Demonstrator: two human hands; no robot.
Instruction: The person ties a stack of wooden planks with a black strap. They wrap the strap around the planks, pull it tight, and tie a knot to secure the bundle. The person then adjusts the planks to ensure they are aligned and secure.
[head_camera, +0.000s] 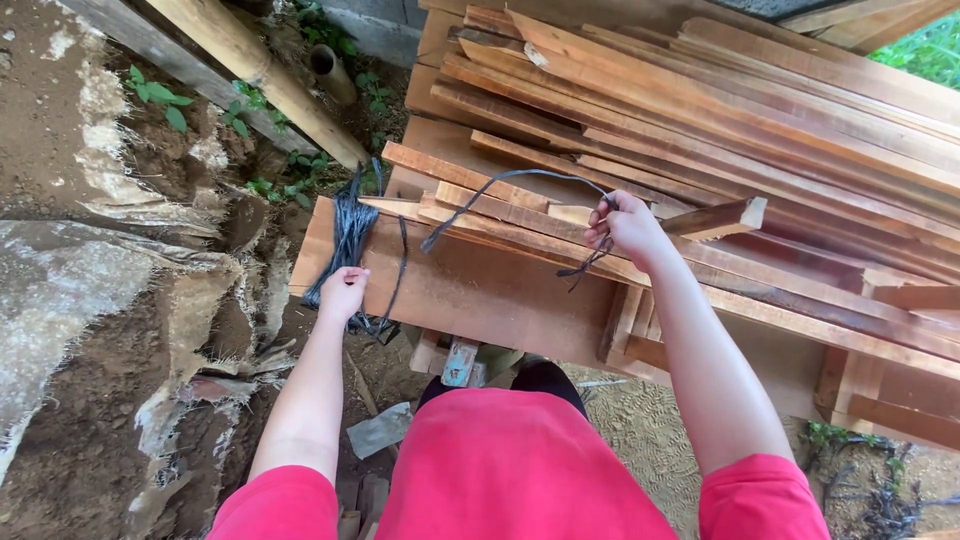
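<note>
Both hands are on dark cord: our left hand (343, 290) grips the hanging bundle (350, 235) at the board's (480, 290) edge, our right hand (625, 228) pinches one strand (500, 192) (light, limp, best held near its end), looping over the stacked wooden slats (720, 110) beyond.

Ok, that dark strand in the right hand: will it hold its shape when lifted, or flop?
Probably floppy: the dark strand arcs and droops from the right hand toward the boards. Likely light, since a pinch of the fingers carries it. Its loose end may drag or snag on the wood strips. The left hand rests by the dark bundle.
</note>
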